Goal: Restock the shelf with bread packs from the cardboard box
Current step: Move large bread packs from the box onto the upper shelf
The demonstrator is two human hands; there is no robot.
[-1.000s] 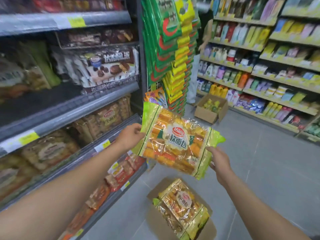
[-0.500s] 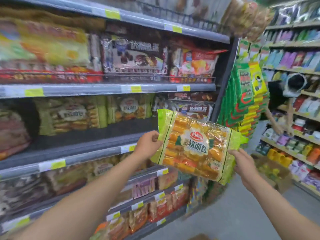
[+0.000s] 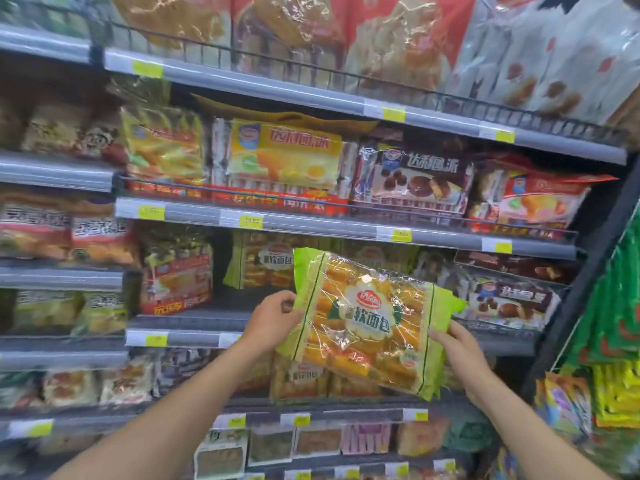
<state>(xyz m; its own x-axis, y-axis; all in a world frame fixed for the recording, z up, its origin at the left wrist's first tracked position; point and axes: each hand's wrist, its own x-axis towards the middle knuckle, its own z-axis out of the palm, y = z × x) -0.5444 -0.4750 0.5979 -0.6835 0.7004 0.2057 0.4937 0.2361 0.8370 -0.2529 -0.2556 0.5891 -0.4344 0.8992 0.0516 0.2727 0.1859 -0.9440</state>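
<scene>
Supermarket shelving [image 3: 311, 226] crowded with bagged cakes [image 3: 412, 178], viewed from the head. Held one bread pack [image 3: 363, 323] up, tilted, in front of the middle shelf [image 3: 194, 322], near matching packs [image 3: 263, 265] already standing there. Pinched its left edge in left hand [image 3: 273, 318] fingers; clasped its right edge in right hand [image 3: 457, 351] fingers. Not yet shelved; cardboard box unseen.

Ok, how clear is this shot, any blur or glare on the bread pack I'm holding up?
Head view: the bread pack is fairly sharp and its label is readable, with small white glare spots on the clear wrap. Head view: the left-edge packs are smeared by blur. Head view: the shelf rail slants and bows from the wide-angle lens. Head view: the bottom-shelf packs look dim and soft.
</scene>
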